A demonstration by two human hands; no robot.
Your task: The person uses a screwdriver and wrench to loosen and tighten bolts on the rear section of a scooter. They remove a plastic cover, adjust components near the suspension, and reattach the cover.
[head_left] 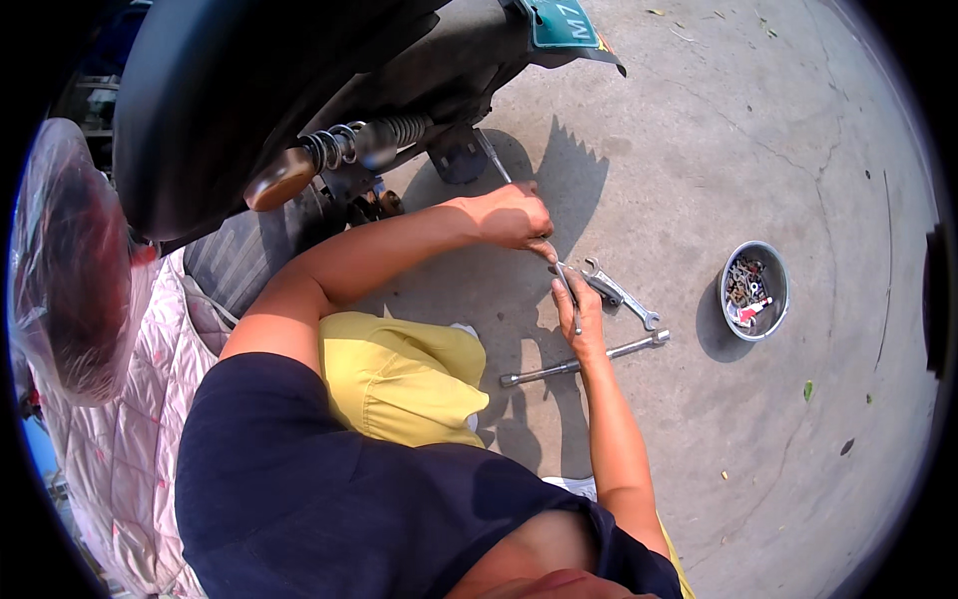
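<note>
Lying between both hands is a slim metal tool (571, 295), its long axis running nearly straight up and down the picture, from the left hand (514, 217) above to the right hand (582, 321) below. The left hand is closing its fingertips on the tool's upper end; the right hand is resting against the lower part, fingers partly curled, though whether it is actually gripping cannot be told from this view. Both hands are touching the tool, so neither is clearly nearer. Just beside the right hand, to its right, a pair of combination wrenches (619, 293) is lying on the concrete floor (758, 469), angled down to the right. A long socket bar (584, 363) is lying under the right wrist, running from lower left to upper right. Well apart to the right, a round metal bowl (755, 291) is holding mixed small hardware. Above the left arm, the rear of a scooter (299, 110) is showing a coil shock spring (344, 147) and a green plate (562, 22). A pink quilted cover (130, 419) is lying at far left.
</note>
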